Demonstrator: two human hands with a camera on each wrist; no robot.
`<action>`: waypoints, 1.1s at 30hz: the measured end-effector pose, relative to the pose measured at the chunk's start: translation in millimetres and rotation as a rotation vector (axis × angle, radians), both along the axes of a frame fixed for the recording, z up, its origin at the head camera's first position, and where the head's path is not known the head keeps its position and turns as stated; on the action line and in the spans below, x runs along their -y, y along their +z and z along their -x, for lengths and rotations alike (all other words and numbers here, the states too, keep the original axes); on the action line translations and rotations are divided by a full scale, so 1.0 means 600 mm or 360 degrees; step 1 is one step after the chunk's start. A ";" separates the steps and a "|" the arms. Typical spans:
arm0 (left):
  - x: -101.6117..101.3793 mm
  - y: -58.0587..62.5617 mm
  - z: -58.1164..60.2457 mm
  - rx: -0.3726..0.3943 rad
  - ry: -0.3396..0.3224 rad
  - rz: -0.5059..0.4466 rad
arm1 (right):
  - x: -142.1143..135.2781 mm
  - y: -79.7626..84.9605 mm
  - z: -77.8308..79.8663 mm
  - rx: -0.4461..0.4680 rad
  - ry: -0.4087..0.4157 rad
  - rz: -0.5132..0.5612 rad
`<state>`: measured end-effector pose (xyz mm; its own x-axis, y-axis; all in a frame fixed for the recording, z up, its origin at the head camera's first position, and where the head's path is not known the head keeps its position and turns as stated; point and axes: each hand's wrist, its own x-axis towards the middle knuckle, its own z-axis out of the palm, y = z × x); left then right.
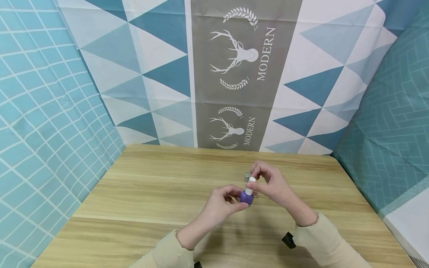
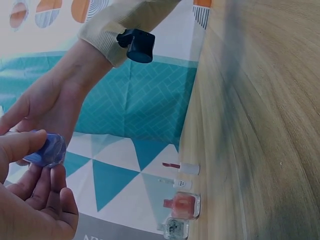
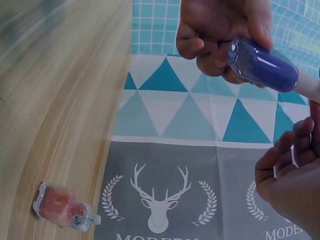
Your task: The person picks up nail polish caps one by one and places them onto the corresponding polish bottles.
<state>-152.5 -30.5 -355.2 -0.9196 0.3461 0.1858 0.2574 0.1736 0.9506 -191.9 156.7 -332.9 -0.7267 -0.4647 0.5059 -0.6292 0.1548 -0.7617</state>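
A bottle of purple nail polish point(image 1: 246, 198) is held above the table, slightly tilted, with its white cap point(image 1: 250, 186) on top. My left hand point(image 1: 219, 204) grips the glass body between thumb and fingers. From the other side, my right hand point(image 1: 273, 185) pinches the cap. In the right wrist view the purple bottle point(image 3: 262, 65) and part of its cap point(image 3: 306, 85) show between both hands. The left wrist view shows the glass body point(image 2: 50, 151) from below, with the cap hidden by fingers.
Behind the hands, a pink polish bottle point(image 2: 184, 206) and a clear glittery bottle point(image 2: 177, 228) stand uncapped on the wooden table point(image 1: 151, 204). Beside them, two white caps point(image 2: 190, 169) stand with brushes pointing up. Patterned cloth point(image 1: 161, 74) hangs behind the table.
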 end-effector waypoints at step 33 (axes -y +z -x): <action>0.001 -0.026 0.015 -0.0075 -0.0077 -0.0015 | -0.015 0.005 -0.001 -0.0051 0.0169 -0.0086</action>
<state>-161.6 -31.2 -370.8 -0.8919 0.3881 0.2321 0.3099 0.1508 0.9387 -191.2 166.0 -329.7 -0.6557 -0.5656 0.5002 -0.6683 0.1265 -0.7330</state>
